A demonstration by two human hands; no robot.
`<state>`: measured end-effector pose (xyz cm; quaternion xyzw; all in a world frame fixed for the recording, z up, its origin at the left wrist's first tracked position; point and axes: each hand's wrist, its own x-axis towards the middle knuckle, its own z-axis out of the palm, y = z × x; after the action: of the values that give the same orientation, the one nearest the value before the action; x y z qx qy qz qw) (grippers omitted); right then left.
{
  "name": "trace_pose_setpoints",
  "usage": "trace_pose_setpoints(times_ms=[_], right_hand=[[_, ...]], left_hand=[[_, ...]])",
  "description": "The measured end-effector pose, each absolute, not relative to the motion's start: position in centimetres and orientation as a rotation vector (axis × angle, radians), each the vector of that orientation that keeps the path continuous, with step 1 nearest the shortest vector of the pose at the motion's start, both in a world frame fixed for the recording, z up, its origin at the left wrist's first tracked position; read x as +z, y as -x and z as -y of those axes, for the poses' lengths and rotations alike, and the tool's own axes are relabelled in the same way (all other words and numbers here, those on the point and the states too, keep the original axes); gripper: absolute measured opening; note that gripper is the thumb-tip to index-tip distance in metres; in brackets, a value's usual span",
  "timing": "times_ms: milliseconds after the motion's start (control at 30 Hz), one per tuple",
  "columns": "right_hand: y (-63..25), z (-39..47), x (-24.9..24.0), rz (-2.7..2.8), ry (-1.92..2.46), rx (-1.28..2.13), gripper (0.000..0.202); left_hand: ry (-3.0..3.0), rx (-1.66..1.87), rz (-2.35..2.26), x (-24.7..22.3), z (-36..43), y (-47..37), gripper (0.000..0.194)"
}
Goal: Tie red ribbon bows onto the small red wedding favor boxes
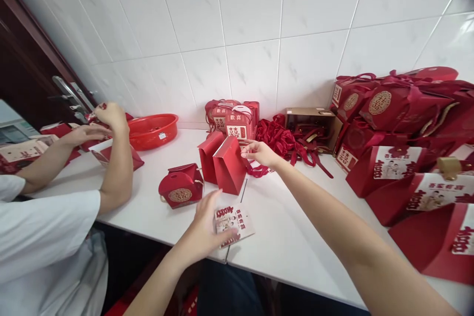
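At the left, a co-worker's hands (111, 116) work beside a round red plastic basin (153, 136). A red domed paper box with a gold emblem (181, 193) stands on the white table (289, 237). The left hand (200, 231), fingers and thumb spread apart, reaches over a white rectangular card with red print (241, 223) near the table's front edge. Behind it stand two plain red paper boxes (230, 168); the right hand (263, 153) is at the nearer one's right side, its grip unclear.

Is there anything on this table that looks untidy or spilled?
Yes: the red ribbons lie in a loose tangle beside the open cardboard box, strands straggling over the table, unlike the stacked gift boxes.
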<state>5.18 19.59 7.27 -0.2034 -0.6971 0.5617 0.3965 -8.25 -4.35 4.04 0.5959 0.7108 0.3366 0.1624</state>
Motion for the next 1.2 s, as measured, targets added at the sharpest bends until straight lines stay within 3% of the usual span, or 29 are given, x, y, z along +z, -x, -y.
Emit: trace_pose_setpoints(times_ms=[167, 300, 433, 600, 733, 867, 1033, 1200], right_hand=[[-4.2, -18.6, 6.0, 1.789, 0.518, 1.346, 0.022], [-8.1, -16.0, 5.4, 1.773, 0.576, 1.183, 0.024], [-14.5, -11.7, 5.5, 1.744, 0.626, 1.031, 0.019], [-21.3, -7.0, 5.7, 1.698, 0.689, 0.727, 0.007], [-23.6, -5.6, 5.2, 1.768, 0.615, 0.799, 0.005], [-23.7, -5.3, 4.4, 1.815, 0.613, 0.71, 0.01], [-22.9, -5.3, 3.6, 1.799, 0.618, 0.64, 0.009], [-22.5, -5.2, 2.9, 1.738, 0.601, 0.621, 0.009]], left_hand=[[-1.615, 1.715, -2.077, 5.8, -1.4, 9.0, 0.053], [-1.463, 1.86, -1.762, 6.7, -4.6, 7.6, 0.036], [-1.434, 1.856, -1.536, 7.1, -4.6, 4.2, 0.029], [-1.392, 1.731, -1.141, 5.9, -3.5, -0.9, 0.053], [-1.613, 1.59, -1.132, 4.6, -3.1, -3.0, 0.017], [-1.764, 1.645, -1.202, 4.6, -2.7, -3.5, 0.009], [-1.769, 1.509, -1.252, 5.3, -2.0, -3.2, 0.012], [-1.944, 1.209, -1.715, 5.5, 0.1, 3.0, 0.035]])
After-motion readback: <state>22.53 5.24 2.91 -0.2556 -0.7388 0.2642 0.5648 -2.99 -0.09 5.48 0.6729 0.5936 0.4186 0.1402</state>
